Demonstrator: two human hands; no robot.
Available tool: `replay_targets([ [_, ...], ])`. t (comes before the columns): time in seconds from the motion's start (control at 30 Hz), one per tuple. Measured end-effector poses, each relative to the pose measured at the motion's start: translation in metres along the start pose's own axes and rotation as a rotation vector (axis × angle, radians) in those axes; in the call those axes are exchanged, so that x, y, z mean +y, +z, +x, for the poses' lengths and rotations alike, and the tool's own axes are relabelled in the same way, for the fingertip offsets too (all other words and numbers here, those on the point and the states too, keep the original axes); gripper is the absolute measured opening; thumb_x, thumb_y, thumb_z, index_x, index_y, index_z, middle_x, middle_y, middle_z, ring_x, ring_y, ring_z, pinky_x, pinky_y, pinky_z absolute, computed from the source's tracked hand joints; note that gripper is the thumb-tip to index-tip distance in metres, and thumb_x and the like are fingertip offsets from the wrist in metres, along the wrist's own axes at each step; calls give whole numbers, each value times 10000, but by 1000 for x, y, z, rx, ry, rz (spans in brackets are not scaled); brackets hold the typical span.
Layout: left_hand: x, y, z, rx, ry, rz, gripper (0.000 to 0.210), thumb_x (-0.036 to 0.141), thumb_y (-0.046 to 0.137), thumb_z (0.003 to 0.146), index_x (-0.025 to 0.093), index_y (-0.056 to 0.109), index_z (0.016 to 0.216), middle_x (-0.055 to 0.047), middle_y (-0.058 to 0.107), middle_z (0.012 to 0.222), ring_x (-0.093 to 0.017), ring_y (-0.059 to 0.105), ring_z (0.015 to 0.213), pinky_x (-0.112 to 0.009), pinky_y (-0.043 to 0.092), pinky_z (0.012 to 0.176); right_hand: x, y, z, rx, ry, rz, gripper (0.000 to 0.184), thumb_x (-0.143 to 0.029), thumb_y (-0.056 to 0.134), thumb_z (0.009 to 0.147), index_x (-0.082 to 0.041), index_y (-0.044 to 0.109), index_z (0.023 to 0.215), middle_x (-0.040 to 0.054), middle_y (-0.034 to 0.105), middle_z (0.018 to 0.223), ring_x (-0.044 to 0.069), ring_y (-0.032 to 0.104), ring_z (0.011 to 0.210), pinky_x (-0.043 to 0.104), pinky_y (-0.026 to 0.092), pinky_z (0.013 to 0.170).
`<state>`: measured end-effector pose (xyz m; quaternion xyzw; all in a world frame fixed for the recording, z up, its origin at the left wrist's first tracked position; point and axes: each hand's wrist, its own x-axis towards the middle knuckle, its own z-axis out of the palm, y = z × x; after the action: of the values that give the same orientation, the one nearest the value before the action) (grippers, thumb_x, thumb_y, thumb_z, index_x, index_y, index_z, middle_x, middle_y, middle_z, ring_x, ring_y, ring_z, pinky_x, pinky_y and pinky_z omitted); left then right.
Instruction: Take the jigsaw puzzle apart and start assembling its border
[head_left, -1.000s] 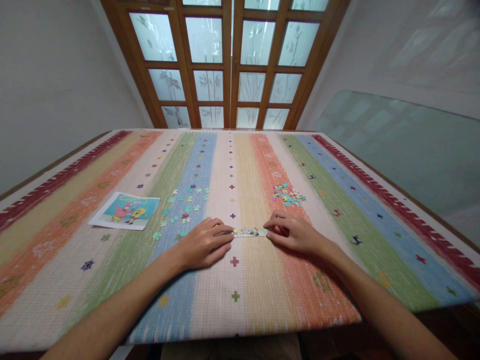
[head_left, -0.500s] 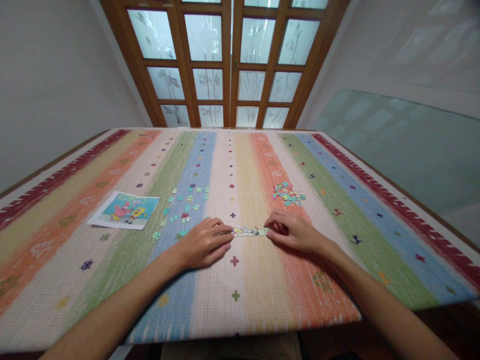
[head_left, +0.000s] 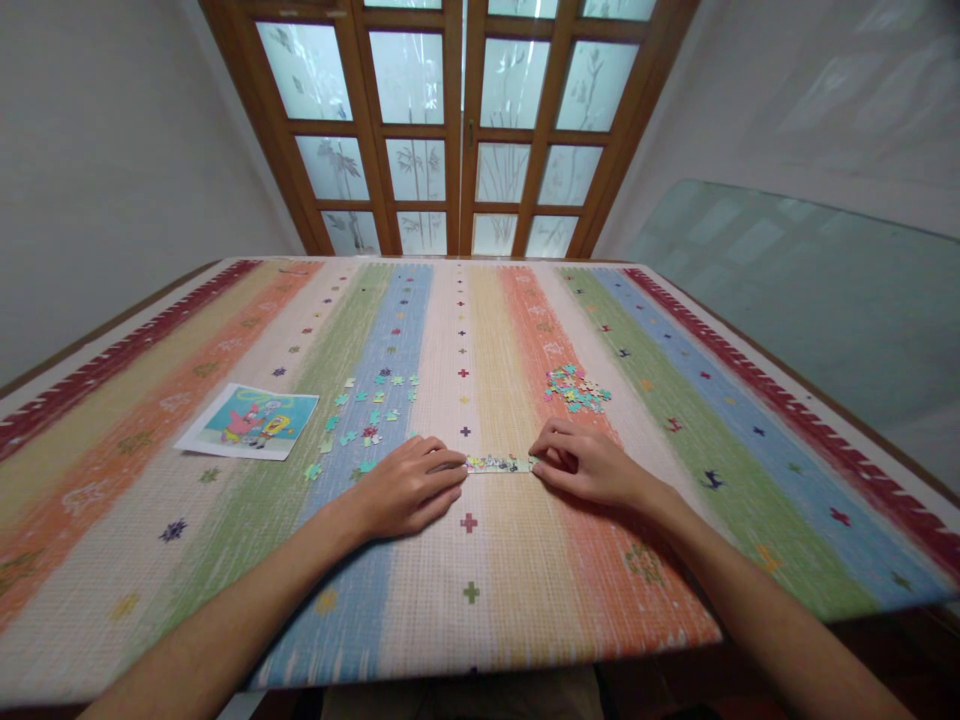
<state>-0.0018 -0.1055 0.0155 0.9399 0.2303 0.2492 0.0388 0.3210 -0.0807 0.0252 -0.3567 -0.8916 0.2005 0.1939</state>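
Observation:
A narrow row of joined jigsaw puzzle pieces (head_left: 498, 464) lies flat on the striped tablecloth (head_left: 517, 560) in front of me. My left hand (head_left: 416, 485) rests palm down, its fingers closed together at the row's left end. At the right end, my right hand (head_left: 581, 460) pinches the row's edge between thumb and curled fingers. Fingertips cover both ends of the row. Loose puzzle pieces (head_left: 377, 397) are spread beyond my left hand, and a few sit close to its knuckles. Past my right hand is a heaped pile of puzzle pieces (head_left: 577, 390).
A printed cartoon picture (head_left: 255, 422) lies on the cloth at the left. Wooden doors with frosted panes (head_left: 454, 130) stand behind the table's far edge. A pale glass panel (head_left: 795, 270) is at the right, by the wall.
Both hands stay at the ends of the row, with only a very slight shift of the right fingers. The loose pieces, the pile and the picture have not moved.

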Motion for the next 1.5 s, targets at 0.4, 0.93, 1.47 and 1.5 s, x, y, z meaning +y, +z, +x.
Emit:
replay_targets([
  [0.4,0,0,-1,-1,4,9,243,220,514,1031,157,688,1189,-109,746,1159,-243,648,1006,-417,535,864,-2,3,-1,5,-19,43,141,-216,603,948,-184,736,913,68,633,903,165,595,744,317,458,695],
  [0.93,0,-2,-1,5,-18,-5,283,210,514,1023,166,624,1280,-97,747,1154,-236,652,997,-411,540,867,1,6,-4,39,-76,67,187,-206,589,947,-176,771,976,60,646,864,134,569,661,292,416,627],
  [1.47,-37,-30,-16,212,-185,169,271,233,547,993,167,660,1231,-101,755,1008,-238,668,905,-418,550,842,-3,4,-3,39,-50,80,156,-179,594,898,-183,750,894,57,655,819,148,580,656,299,441,621],
  [1.5,-41,-34,-19,217,-217,181,265,224,531,994,172,667,1216,-97,756,1005,-239,670,914,-418,552,851,-3,4,-3,50,-48,98,158,-186,592,903,-181,750,896,55,653,809,145,573,645,298,439,614],
])
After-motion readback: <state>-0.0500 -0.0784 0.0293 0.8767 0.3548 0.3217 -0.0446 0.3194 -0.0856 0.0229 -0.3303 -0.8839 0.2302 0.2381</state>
